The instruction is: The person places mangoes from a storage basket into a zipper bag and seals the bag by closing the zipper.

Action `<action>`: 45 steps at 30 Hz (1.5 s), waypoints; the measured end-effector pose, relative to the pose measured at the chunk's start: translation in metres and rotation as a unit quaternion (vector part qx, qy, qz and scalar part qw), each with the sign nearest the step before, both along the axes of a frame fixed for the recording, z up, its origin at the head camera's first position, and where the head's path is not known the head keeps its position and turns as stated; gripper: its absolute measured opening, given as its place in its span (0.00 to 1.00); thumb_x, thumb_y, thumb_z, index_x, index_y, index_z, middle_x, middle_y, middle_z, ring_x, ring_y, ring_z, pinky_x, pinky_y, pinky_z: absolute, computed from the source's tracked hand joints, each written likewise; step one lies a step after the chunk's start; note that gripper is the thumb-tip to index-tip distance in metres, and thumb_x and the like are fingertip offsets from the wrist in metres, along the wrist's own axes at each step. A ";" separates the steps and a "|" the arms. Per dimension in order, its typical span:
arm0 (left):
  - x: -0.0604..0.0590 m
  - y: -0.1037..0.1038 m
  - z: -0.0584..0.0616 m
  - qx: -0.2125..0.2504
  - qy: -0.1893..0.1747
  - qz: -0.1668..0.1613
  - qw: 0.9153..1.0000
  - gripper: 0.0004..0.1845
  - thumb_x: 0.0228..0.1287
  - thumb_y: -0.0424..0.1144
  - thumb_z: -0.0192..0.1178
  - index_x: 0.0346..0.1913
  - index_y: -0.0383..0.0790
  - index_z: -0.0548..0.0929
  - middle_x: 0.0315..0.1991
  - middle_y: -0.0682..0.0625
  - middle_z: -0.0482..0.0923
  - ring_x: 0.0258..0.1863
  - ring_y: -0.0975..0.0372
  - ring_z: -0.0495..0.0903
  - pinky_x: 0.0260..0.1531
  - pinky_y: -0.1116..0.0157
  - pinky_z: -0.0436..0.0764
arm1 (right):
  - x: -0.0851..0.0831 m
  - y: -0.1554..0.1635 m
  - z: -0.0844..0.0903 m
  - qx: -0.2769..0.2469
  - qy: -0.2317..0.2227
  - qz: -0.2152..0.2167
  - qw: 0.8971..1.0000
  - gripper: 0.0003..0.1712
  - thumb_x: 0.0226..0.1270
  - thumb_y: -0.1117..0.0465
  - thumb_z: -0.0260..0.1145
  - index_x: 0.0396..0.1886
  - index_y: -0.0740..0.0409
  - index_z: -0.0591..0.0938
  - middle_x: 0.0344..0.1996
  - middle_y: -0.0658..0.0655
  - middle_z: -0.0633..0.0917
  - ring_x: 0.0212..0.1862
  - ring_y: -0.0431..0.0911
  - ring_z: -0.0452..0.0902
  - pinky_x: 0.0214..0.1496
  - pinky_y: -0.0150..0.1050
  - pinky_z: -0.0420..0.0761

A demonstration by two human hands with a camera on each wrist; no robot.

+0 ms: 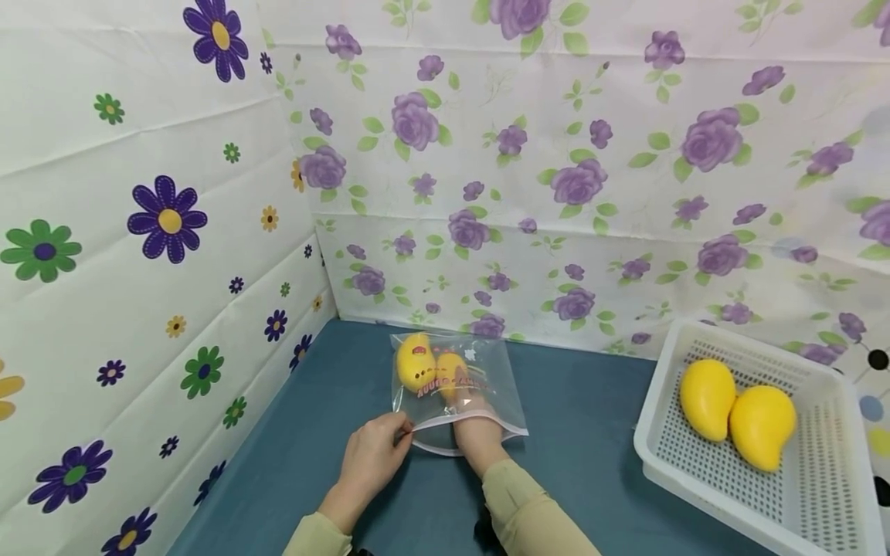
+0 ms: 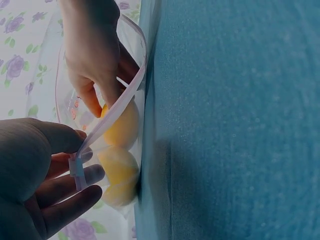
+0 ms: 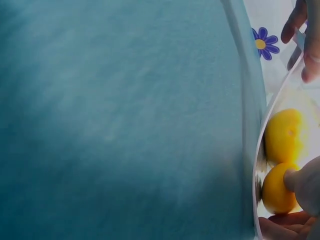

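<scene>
Right at the middle of the teal table lies a clear zip bag, its mouth turned toward the person and its closed end toward the back wall, with two yellow mangoes lying side by side inside it. At the mouth's left corner the left hand pinches the pale zip strip between thumb and fingers, which by the look of it keeps the opening lifted and taut so the bag neither collapses nor slides. Into that opening goes the right hand, past the knuckles, its fingers reaching down to the nearer mango; they touch the fruit, though whether they curl round it or merely rest against it I cannot tell, since the plastic and the hand itself hide the tips. Further out, well apart on the right of the table, stands a white perforated basket holding two more mangoes that touch each other. Behind and to the left, sheets printed with purple roses and big purple and green daisies wall in the table
</scene>
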State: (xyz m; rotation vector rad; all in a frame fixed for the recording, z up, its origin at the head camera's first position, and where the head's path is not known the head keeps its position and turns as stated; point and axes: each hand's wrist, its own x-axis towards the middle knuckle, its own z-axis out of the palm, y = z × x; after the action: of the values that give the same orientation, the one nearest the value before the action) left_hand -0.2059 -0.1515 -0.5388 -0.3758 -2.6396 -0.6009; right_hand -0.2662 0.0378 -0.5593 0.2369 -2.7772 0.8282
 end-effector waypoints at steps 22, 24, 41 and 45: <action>0.001 0.000 0.000 -0.001 -0.008 -0.011 1.000 0.10 0.58 0.32 0.79 0.32 0.48 0.87 0.31 0.57 0.87 0.26 0.69 0.82 0.25 0.65 0.79 | -0.023 -0.011 0.008 0.038 -0.087 -0.026 0.995 0.37 0.81 0.65 0.52 0.86 0.48 0.61 0.63 0.68 0.84 0.60 0.65 0.83 0.64 0.60 0.79; 0.000 0.001 0.000 -0.001 -0.010 -0.010 1.000 0.09 0.58 0.32 0.79 0.32 0.47 0.87 0.32 0.57 0.87 0.26 0.69 0.82 0.25 0.65 0.79 | -0.024 -0.012 0.008 0.042 -0.076 -0.025 0.996 0.36 0.81 0.66 0.52 0.86 0.49 0.61 0.63 0.68 0.84 0.59 0.66 0.84 0.62 0.61 0.80; 0.001 0.001 -0.003 0.002 -0.015 -0.003 1.000 0.10 0.59 0.33 0.79 0.32 0.50 0.87 0.31 0.58 0.86 0.26 0.71 0.80 0.25 0.66 0.79 | -0.030 -0.013 0.007 0.087 -0.010 -0.025 0.996 0.33 0.81 0.68 0.52 0.83 0.53 0.66 0.64 0.65 0.84 0.60 0.62 0.84 0.60 0.61 0.81; 0.001 0.001 -0.003 0.004 -0.016 -0.003 1.000 0.11 0.59 0.33 0.79 0.32 0.50 0.87 0.31 0.58 0.86 0.26 0.71 0.80 0.25 0.66 0.79 | -0.033 -0.014 0.008 0.086 -0.020 -0.024 0.996 0.32 0.82 0.67 0.50 0.83 0.52 0.66 0.68 0.64 0.82 0.64 0.62 0.82 0.63 0.61 0.80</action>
State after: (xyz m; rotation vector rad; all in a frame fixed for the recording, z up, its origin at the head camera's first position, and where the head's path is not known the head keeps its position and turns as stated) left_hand -0.2054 -0.1508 -0.5419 -0.3743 -2.6677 -0.6231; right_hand -0.2989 0.0238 -0.5513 0.1845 -2.8817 0.5902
